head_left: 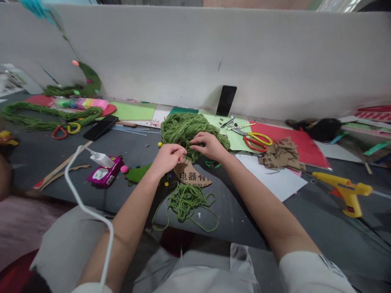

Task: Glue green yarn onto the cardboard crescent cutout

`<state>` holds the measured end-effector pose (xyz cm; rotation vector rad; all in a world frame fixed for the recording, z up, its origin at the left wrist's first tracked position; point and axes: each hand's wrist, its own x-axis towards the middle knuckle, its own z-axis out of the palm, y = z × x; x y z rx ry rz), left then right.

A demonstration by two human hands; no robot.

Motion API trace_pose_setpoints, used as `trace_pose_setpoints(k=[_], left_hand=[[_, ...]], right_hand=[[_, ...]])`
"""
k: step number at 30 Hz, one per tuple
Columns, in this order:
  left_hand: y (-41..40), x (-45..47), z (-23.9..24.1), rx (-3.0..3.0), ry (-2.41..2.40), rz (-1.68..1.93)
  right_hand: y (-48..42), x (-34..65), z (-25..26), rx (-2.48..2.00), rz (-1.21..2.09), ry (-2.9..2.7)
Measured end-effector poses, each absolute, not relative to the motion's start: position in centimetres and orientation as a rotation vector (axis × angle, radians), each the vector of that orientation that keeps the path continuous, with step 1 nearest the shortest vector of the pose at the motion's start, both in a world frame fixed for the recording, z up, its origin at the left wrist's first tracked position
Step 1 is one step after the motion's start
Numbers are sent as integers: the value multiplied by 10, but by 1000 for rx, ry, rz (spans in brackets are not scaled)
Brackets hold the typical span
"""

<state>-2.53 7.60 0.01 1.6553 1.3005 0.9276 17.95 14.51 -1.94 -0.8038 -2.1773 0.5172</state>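
Note:
A big tangle of green yarn lies on the dark table in front of me. My left hand is pinched shut on a green strand at the pile's near edge. My right hand rests on the pile with its fingers curled into the yarn. Under the hands lies a piece of brown cardboard with printed characters. A smaller loose heap of green yarn trails over the table's front edge.
Red-and-yellow scissors and cardboard scraps lie to the right, with a yellow glue gun further right. A phone leans on the white partition. A white charger cable and pink power bank sit left.

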Motion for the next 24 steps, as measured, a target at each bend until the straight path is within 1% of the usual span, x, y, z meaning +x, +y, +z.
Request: trace_pose_setpoints(k=[8, 16, 24], left_hand=[[54, -46, 22, 1748, 1056, 861], [29, -93, 33, 1715, 790, 856], [0, -95, 55, 1801, 231, 630]], right_hand=[[150, 181, -29, -962, 133, -2298], [152, 180, -33, -1032, 59, -2303], [152, 184, -34, -1189, -38, -2248]])
